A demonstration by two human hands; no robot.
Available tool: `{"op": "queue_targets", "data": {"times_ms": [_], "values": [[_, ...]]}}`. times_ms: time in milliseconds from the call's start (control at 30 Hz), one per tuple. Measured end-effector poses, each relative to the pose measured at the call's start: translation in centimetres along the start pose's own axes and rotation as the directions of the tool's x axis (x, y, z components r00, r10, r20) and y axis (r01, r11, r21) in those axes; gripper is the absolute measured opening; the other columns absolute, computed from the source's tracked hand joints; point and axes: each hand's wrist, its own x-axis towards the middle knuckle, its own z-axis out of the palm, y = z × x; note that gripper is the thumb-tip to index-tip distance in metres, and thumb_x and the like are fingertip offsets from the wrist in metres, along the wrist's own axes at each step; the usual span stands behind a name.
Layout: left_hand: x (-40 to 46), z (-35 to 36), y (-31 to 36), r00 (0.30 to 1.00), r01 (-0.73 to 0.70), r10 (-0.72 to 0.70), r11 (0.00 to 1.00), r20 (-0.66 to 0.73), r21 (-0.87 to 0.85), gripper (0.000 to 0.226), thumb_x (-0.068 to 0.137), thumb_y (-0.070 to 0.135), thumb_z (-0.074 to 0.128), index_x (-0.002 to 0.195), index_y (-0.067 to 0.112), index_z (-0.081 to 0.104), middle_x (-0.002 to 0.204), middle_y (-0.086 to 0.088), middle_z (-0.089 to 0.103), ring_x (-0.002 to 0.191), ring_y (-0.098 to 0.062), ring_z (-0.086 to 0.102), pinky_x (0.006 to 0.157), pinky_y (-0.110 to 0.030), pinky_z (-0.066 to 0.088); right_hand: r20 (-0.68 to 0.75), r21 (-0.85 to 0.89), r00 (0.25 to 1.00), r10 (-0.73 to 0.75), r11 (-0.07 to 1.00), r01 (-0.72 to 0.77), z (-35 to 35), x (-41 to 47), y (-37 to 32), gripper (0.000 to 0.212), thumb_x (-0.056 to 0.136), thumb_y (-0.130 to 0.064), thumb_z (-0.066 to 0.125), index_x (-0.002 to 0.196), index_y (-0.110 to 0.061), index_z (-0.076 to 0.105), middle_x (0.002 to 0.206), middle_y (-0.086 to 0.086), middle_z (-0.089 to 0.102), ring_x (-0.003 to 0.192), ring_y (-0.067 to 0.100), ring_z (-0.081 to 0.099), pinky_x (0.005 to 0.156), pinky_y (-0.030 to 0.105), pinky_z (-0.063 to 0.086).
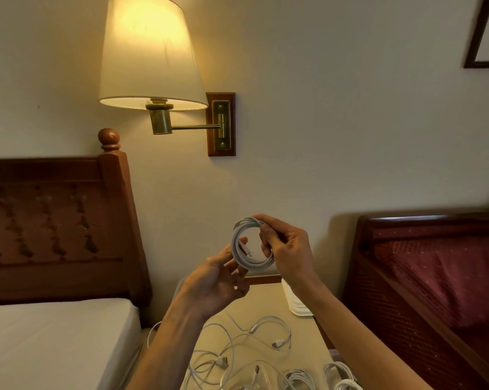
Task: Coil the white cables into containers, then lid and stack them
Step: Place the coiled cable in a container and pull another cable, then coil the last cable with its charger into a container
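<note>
A white cable wound into a round coil (239,256) is held up in front of the wall, above the small table. My right hand (286,250) pinches the coil's top and right side. My left hand (219,280) supports the coil's lower left with its fingers, palm turned up. A plug end shows inside the ring. Below, several loose white cables (237,347) lie tangled on the cream table (302,342). Clear containers (299,380) holding coiled cables sit at the table's near edge, partly cut off by the frame.
A white ribbed object (296,304) stands at the table's back right. A bed with a wooden headboard (55,220) lies to the left, a red upholstered bench (434,271) to the right. A lit wall lamp (150,57) hangs above.
</note>
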Motion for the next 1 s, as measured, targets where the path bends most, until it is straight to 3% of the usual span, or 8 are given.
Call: {"op": "queue_targets", "data": {"times_ms": [167,333,467,600,667,833,900,1000], "values": [[-0.5,0.1,0.0,0.999,0.022,-0.027,0.994,0.046,0.106,0.015,0.082,0.029,0.061,0.08,0.017,0.07,0.081,-0.004,0.062,0.066,-0.018,0.055,0.063,-0.034,0.031,-0.031,0.011,0.999,0.039,0.999,-0.039,-0.2,-0.5,1.2,0.026,0.097,-0.007,0.054,0.107,-0.021,0.073,0.065,0.003,0.057,0.058,0.015,0.048,0.057,0.027,0.047],[-1.0,0.7,0.5,0.988,-0.038,-0.002,0.965,0.152,0.26,0.055,0.079,0.067,0.061,0.093,0.013,0.064,0.091,-0.009,0.061,0.089,-0.026,0.053,0.072,-0.036,0.036,-0.099,-0.164,0.991,-0.092,0.984,0.075,-0.3,-0.5,1.6,0.024,0.097,-0.011,0.056,0.109,-0.025,0.071,0.063,-0.016,0.063,0.054,0.004,0.048,0.054,0.02,0.043],[-0.9,1.9,0.4,0.979,-0.194,0.203,0.861,0.033,0.469,0.031,0.076,0.038,0.071,0.089,0.011,0.065,0.08,-0.005,0.063,0.076,-0.018,0.059,0.063,-0.029,0.047,-0.084,-0.235,0.98,-0.179,0.959,0.155,-0.1,0.0,1.3,0.023,0.096,-0.013,0.057,0.11,-0.024,0.071,0.063,-0.017,0.063,0.052,0.005,0.048,0.05,0.022,0.044],[-0.5,1.7,-0.1,0.949,-0.243,0.315,0.787,-0.031,0.567,0.014,0.092,0.022,0.062,0.086,0.01,0.064,0.078,-0.007,0.066,0.069,-0.015,0.063,0.06,-0.028,0.052,-0.067,-0.289,0.978,-0.198,0.942,0.171,-0.1,-0.2,1.9,0.024,0.097,-0.014,0.057,0.114,-0.025,0.07,0.063,-0.012,0.061,0.053,0.007,0.05,0.051,0.029,0.049],[0.0,1.1,-0.9,0.874,-0.293,0.482,0.628,-0.064,0.721,0.016,0.096,0.021,0.059,0.088,0.01,0.068,0.078,-0.008,0.07,0.068,-0.018,0.069,0.058,-0.032,0.059,-0.049,-0.304,0.979,-0.197,0.937,0.173,0.0,-0.6,2.3,0.025,0.097,-0.016,0.058,0.118,-0.021,0.069,0.065,-0.01,0.062,0.055,0.009,0.053,0.053,0.032,0.053],[0.4,-1.4,-2.0,0.513,-0.237,0.857,0.075,0.059,0.969,0.024,0.08,0.04,0.077,0.086,0.017,0.075,0.072,0.006,0.073,0.062,-0.006,0.066,0.06,-0.026,0.055,-0.061,-0.305,0.986,-0.152,0.944,0.127,-0.1,-1.7,3.7,0.026,0.098,-0.016,0.057,0.121,-0.026,0.064,0.069,-0.001,0.068,0.059,0.008,0.058,0.061,0.029,0.056],[0.5,-1.9,-2.4,0.462,-0.186,0.87,-0.092,0.17,0.978,0.024,0.082,0.041,0.074,0.078,0.017,0.074,0.067,0.005,0.071,0.057,-0.008,0.062,0.055,-0.026,0.047,-0.069,-0.313,0.99,-0.126,0.945,0.098,-0.2,-2.0,4.5,0.026,0.098,-0.016,0.056,0.121,-0.026,0.065,0.07,0.0,0.068,0.06,0.01,0.058,0.062,0.03,0.055],[0.1,-3.2,-2.9,0.492,-0.134,0.799,-0.323,0.345,0.937,0.03,0.091,0.045,0.063,0.076,0.02,0.071,0.06,0.005,0.066,0.051,-0.014,0.057,0.05,-0.025,0.036,-0.086,-0.294,0.995,-0.041,0.956,0.014,-1.1,-2.2,5.6,0.024,0.098,-0.018,0.056,0.117,-0.022,0.07,0.069,0.001,0.067,0.061,0.016,0.058,0.063,0.035,0.055]]}}
